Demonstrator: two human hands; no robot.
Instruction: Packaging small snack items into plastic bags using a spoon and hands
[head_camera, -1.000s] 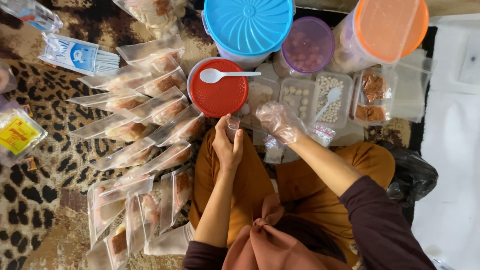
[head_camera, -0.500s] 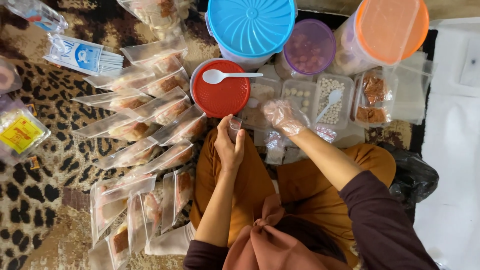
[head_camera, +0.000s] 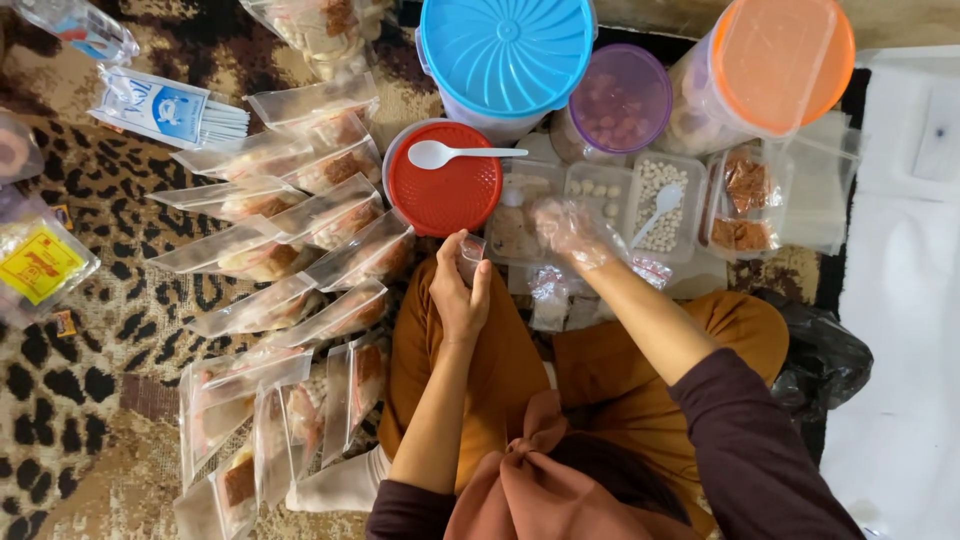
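Note:
My left hand (head_camera: 458, 292) is bare and holds a small clear plastic bag (head_camera: 470, 254) upright over my left knee. My right hand (head_camera: 572, 231), in a thin clear plastic glove, hovers over the clear compartment tray (head_camera: 600, 195), above a section with pale crumbly food. A white spoon (head_camera: 660, 203) lies in the tray's section of small white balls. A red lid (head_camera: 443, 186) with another white spoon (head_camera: 452, 154) on it sits just beyond my left hand.
Several filled clear bags (head_camera: 300, 235) lie in rows on the leopard-print rug at the left. Tubs with blue (head_camera: 506, 50), purple (head_camera: 619, 98) and orange (head_camera: 780, 65) lids stand at the back. A yellow packet (head_camera: 40, 265) is far left, a black bag (head_camera: 815, 360) at right.
My gloved right hand has moved from beside the small bag out over the compartment tray. My left hand still holds the bag in place.

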